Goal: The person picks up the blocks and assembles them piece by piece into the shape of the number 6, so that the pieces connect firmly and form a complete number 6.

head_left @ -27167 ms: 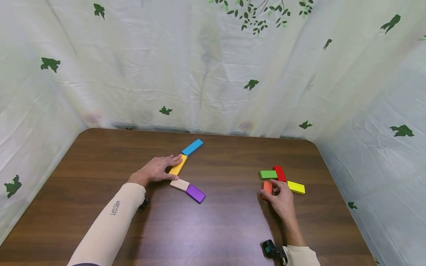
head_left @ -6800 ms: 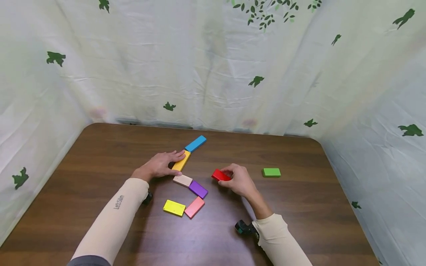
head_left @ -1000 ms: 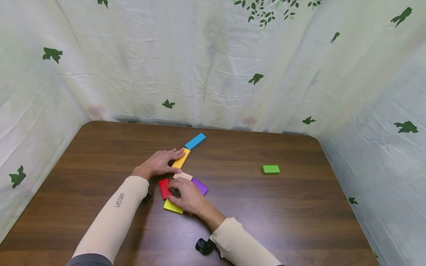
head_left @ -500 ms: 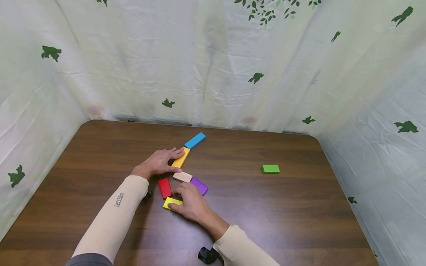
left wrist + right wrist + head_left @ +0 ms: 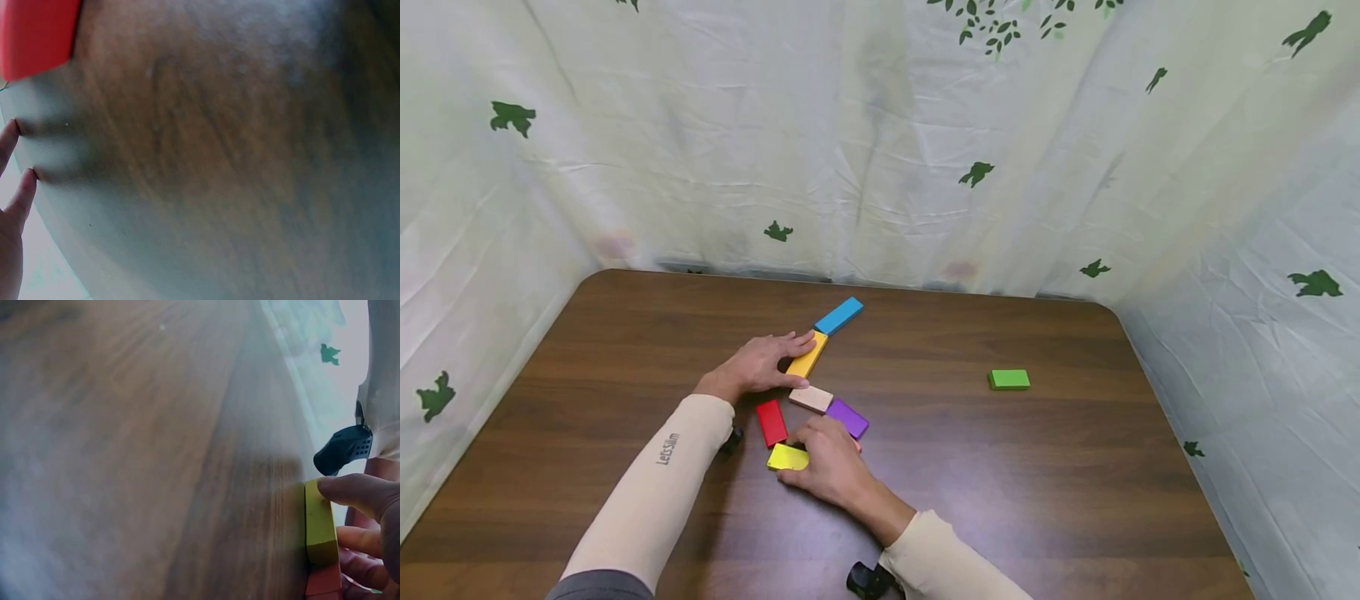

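Observation:
My left hand [image 5: 760,364] rests with fingers extended on an amber block [image 5: 808,356], its thumb tip at the edge of a cream block [image 5: 812,398]. My right hand [image 5: 835,471] pinches a flat yellow block [image 5: 787,457] between thumb and fingers; the right wrist view shows the thumb on one side of the yellow block [image 5: 320,525]. Just beyond it lies a red block [image 5: 771,422], also at the corner of the left wrist view. A coral block [image 5: 324,582] adjoins the yellow one, mostly hidden by my right hand in the head view. A purple block [image 5: 847,418] touches the cream one.
A blue block [image 5: 839,316] meets the amber block's far end. One green block [image 5: 1009,380] lies apart on the right of the brown wooden table [image 5: 1075,467]. A white curtain [image 5: 880,150] with leaf prints hangs behind the table and along its sides.
Earlier, the coral, yellow and red blocks were carried from the right to the group by the left hand. In the last second, my right hand left the red block and took the yellow one.

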Tool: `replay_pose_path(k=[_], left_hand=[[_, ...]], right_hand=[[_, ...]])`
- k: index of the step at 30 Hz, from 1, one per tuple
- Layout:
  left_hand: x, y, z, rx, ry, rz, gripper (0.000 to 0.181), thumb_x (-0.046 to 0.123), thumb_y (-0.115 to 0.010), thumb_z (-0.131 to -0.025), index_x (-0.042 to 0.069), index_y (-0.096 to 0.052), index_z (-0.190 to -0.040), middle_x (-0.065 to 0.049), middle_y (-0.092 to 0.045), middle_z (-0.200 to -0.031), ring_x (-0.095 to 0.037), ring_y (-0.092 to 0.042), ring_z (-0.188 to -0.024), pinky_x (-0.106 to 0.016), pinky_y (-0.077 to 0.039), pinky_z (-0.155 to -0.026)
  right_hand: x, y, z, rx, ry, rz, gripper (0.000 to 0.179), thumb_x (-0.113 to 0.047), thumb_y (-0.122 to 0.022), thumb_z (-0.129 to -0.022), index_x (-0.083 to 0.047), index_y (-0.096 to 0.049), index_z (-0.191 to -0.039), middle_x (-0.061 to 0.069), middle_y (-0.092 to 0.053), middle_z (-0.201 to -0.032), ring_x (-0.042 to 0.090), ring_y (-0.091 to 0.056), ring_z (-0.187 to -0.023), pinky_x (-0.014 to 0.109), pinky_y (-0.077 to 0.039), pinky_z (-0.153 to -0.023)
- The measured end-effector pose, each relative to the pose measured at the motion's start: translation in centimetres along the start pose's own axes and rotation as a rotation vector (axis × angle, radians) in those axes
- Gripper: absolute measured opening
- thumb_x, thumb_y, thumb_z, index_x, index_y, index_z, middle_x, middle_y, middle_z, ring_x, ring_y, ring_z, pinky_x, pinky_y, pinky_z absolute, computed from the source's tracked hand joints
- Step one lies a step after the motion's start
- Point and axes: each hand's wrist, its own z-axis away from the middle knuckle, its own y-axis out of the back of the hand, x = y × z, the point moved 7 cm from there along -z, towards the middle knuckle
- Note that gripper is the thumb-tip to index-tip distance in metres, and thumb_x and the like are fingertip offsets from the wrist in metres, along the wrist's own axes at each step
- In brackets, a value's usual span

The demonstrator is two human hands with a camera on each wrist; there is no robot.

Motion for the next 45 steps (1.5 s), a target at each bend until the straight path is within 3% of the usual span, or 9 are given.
replay_pose_path(k=[6,45], left_hand=[[-0.07,0.05,0.11,-0.003,0.01,0.009,0.08,0.05,-0.065,-0.086,0.01,-0.033,-0.149,-0.009,-0.028,-0.156,-0.037,-0.027,-0.141,-0.059,-0.021,-0.111],[0.05,0.05,0.22,-0.001,0.028,0.009,0.081,0.05,-0.064,-0.087,0.01,-0.032,-0.149,-0.011,-0.028,-0.156,-0.038,-0.027,-0.141,-0.061,-0.021,-0.11]], right_hand=[[-0.09,-0.19,-0.05,-0.012,0.002,0.042,0.032,-0.038,-0.083,-0.071,-0.016,-0.076,-0.093,-0.009,-0.059,-0.082,0.007,-0.052,-0.081,0.019,-0.041,-0.075],[0.13,-0.6,-0.11,-0.057,-0.035,-0.008,0.028,-0.035,-0.083,-0.074,-0.014,-0.077,-0.092,-0.008,-0.06,-0.08,0.005,-0.05,-0.078,0.019,-0.039,-0.074]])
